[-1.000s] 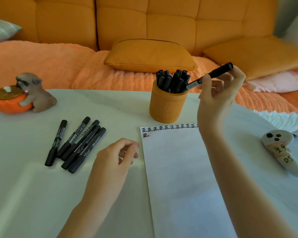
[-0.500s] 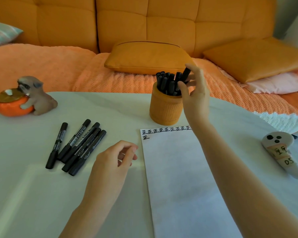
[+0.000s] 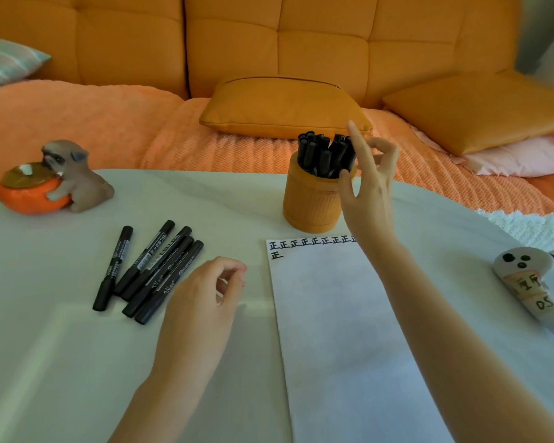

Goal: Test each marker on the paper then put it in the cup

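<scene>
Well past the midpoint, judging by the orange cup (image 3: pixel 311 203) at upper centre of the frame, crammed with capped black markers (image 3: pixel 322 155), and by the row of inked test characters (image 3: pixel 311 243) along the top edge of the paper (image 3: pixel 333 330), plus one more on a second line. Still to do: five loose markers (image 3: pixel 147 270) lying in a fan on the counter (image 3: pixel 45 362) at left centre, each to be tested and dropped in. Nothing held in the right hand (image 3: pixel 370 190): raised just right of the cup, fingers spread and relaxed, thumb near the rim, forefinger pointing up beside the marker caps; touching the cup or not, cannot tell. Nothing held in the left hand (image 3: pixel 203 294) either: resting on the counter between the loose markers and the paper, fingers loosely curled, near the closest marker but apart from it. Compared with a second ago: then a marker pinched in the right hand, high and to the right of the cup; half a second ago, lowered in among the others with fingers on it; now let go and standing in the cup. Left hand, loose markers and paper much as before.
</scene>
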A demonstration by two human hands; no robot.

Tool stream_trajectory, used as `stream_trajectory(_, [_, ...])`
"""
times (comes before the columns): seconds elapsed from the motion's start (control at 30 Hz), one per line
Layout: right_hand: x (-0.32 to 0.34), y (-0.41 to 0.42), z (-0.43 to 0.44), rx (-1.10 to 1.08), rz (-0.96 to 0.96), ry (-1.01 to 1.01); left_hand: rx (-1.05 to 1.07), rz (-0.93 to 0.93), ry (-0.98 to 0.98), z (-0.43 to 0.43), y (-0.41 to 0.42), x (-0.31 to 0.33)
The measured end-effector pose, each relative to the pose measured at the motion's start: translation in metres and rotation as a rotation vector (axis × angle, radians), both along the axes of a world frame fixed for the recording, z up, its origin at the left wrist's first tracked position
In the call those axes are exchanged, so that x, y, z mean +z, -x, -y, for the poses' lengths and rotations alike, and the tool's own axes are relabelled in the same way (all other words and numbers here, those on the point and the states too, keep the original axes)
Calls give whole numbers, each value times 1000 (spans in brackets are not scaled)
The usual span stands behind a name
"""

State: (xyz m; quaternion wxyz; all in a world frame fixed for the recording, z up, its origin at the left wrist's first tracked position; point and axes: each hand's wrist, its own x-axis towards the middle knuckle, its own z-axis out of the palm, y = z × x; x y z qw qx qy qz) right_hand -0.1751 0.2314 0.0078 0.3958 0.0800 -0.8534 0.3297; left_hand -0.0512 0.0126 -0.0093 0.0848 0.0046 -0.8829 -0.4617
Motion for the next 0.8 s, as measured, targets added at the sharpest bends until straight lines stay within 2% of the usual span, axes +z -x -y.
stream_trajectory(0.13, [-3, -30, 11, 31, 27, 28, 69, -70, 203, 9, 2, -3])
stream_trajectory(0.37, [-22, -97, 37, 206, 289, 229, 140, 57, 471, 23, 3, -9])
stream_trajectory(0.5, [-23, -115, 45, 262, 449, 330, 145, 92, 524, 26, 2, -11])
stream_trajectory(0.8, [-21, -122, 48, 270, 588, 362, 173, 116, 497, 28, 5, -14])
